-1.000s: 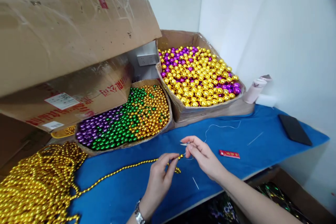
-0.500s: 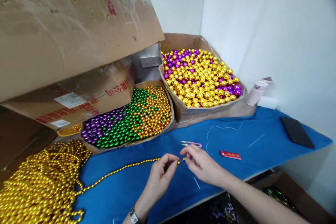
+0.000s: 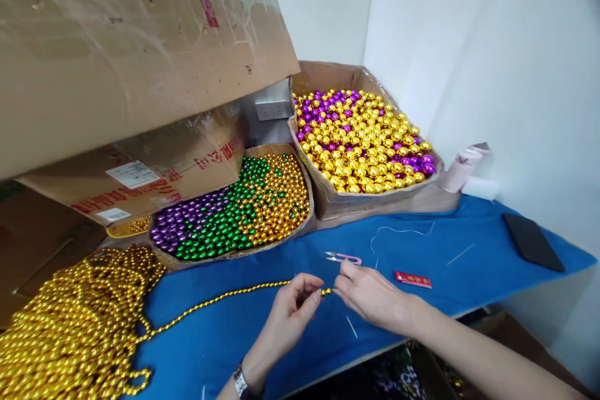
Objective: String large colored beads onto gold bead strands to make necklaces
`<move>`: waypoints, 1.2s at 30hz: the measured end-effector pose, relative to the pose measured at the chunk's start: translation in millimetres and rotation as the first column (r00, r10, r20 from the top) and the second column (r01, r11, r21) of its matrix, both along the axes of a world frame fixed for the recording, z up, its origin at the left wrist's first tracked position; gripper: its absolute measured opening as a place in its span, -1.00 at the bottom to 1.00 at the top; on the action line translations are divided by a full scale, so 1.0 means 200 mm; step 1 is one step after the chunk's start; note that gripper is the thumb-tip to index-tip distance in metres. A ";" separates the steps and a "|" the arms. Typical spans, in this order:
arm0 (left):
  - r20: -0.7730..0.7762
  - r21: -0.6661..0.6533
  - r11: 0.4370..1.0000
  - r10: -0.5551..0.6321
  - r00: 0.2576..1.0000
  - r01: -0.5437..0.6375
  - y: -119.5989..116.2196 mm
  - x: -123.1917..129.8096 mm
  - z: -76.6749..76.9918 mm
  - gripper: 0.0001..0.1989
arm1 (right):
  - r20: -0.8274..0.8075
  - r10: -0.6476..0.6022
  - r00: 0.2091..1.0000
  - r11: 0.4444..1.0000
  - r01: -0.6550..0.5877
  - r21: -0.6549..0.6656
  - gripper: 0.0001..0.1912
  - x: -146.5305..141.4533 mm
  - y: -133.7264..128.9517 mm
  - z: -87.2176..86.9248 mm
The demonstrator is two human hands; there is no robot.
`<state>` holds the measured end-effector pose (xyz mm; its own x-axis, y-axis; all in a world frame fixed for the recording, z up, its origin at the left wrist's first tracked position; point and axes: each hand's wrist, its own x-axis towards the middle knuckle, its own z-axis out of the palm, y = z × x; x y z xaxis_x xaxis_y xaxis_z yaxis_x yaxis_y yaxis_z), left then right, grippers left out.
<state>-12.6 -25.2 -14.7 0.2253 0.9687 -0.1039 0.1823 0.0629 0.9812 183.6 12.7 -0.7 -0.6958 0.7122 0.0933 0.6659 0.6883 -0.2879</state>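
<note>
My left hand (image 3: 291, 309) pinches the end of a gold bead strand (image 3: 210, 301), which runs left across the blue cloth. A couple of gold beads (image 3: 327, 292) stick out past its fingertips. Close on the right, my right hand (image 3: 372, 294) has thumb and fingers pressed together beside those beads; what it pinches is too small to make out. Just beyond the right hand lie pink-handled thread snips (image 3: 347, 259). The strand leads to a big heap of gold bead strands (image 3: 70, 325) at lower left.
Behind stand a cardboard box (image 3: 347, 203) of large gold and purple beads and a lower box of small purple, green and gold beads (image 3: 234, 212). A red packet (image 3: 412, 279), white thread (image 3: 407, 229), black flat device (image 3: 533, 241) and pink bottle (image 3: 460, 170) are at right.
The gap between the beads at my fingertips has closed; they now sit together by my left fingertips. My right hand has shifted slightly right and turned, and the view has moved a little.
</note>
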 end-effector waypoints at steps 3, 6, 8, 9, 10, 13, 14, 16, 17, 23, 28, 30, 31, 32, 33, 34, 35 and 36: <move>-0.001 -0.026 0.990 -0.138 0.990 0.138 0.01 -0.03 -0.02 -0.72 | 0.028 0.017 0.999 0.999 -0.018 0.046 -0.84 0.00 0.00 0.01; -0.123 -0.045 0.959 -0.283 0.951 0.280 0.02 -0.09 -0.04 -0.78 | 0.039 0.002 0.999 0.997 -0.005 0.083 -0.82 0.04 0.02 0.02; -0.235 -0.028 0.950 -0.307 0.922 0.310 0.03 -0.16 -0.03 -0.78 | 0.037 -0.029 0.999 0.995 0.026 0.097 -0.80 0.08 0.03 0.02; -0.291 -0.007 0.951 -0.298 0.909 0.310 0.04 -0.20 -0.02 -0.77 | 0.034 -0.049 0.998 0.994 0.046 0.100 -0.79 0.11 0.03 0.01; -0.349 0.023 0.952 -0.279 0.895 0.305 0.04 -0.25 0.00 -0.77 | 0.028 -0.072 0.997 0.993 0.069 0.099 -0.79 0.14 0.04 0.00; -0.520 0.099 0.951 -0.200 0.830 0.292 0.04 -0.42 0.09 -0.78 | 0.002 -0.138 0.990 0.988 0.137 0.071 -0.76 0.21 0.04 -0.05; -0.563 0.102 0.953 -0.181 0.807 0.285 0.04 -0.48 0.12 -0.78 | -0.009 -0.155 0.988 0.986 0.155 0.054 -0.75 0.22 0.03 -0.08; -0.627 0.082 0.961 -0.158 0.763 0.265 0.00 -0.58 0.17 -0.80 | -0.027 -0.178 0.984 0.984 0.178 0.015 -0.73 0.23 0.00 -0.13; -0.654 0.064 0.963 -0.157 0.740 0.261 -0.02 -0.63 0.18 -0.81 | -0.032 -0.183 0.983 0.983 0.183 -0.007 -0.73 0.23 -0.01 -0.16; -0.717 -0.092 0.960 -0.248 0.652 0.264 -0.24 -0.79 0.13 -0.81 | -0.022 -0.171 0.985 0.978 0.168 -0.122 -0.73 0.18 -0.13 -0.31; -0.678 -0.135 0.977 -0.211 0.704 0.163 -0.38 -0.86 0.01 -0.81 | 0.012 -0.181 0.984 0.970 0.180 -0.162 -0.73 0.16 -0.17 -0.39; -0.675 -0.117 0.986 -0.165 0.719 0.117 -0.40 -0.88 -0.02 -0.82 | 0.022 -0.174 0.985 0.969 0.175 -0.173 -0.72 0.15 -0.18 -0.41; -0.675 -0.112 0.988 -0.151 0.723 0.103 -0.41 -0.89 -0.04 -0.82 | 0.028 -0.172 0.985 0.969 0.174 -0.178 -0.71 0.14 -0.18 -0.41; -0.676 -0.113 0.989 -0.147 0.722 0.096 -0.42 -0.89 -0.04 -0.81 | 0.033 -0.171 0.985 0.968 0.174 -0.181 -0.71 0.14 -0.18 -0.42; -0.678 -0.119 0.988 -0.151 0.720 0.094 -0.42 -0.90 -0.05 -0.81 | 0.040 -0.172 0.984 0.967 0.177 -0.183 -0.71 0.14 -0.18 -0.42; -0.679 -0.126 0.987 -0.156 0.717 0.095 -0.43 -0.90 -0.06 -0.80 | 0.047 -0.174 0.984 0.966 0.180 -0.184 -0.71 0.13 -0.18 -0.43; -0.678 -0.134 0.986 -0.163 0.717 0.098 -0.44 -0.90 -0.07 -0.79 | 0.055 -0.177 0.983 0.965 0.184 -0.185 -0.71 0.13 -0.17 -0.43; -0.673 -0.141 0.984 -0.176 0.719 0.108 -0.44 -0.91 -0.08 -0.78 | 0.064 -0.179 0.982 0.964 0.188 -0.187 -0.72 0.13 -0.17 -0.44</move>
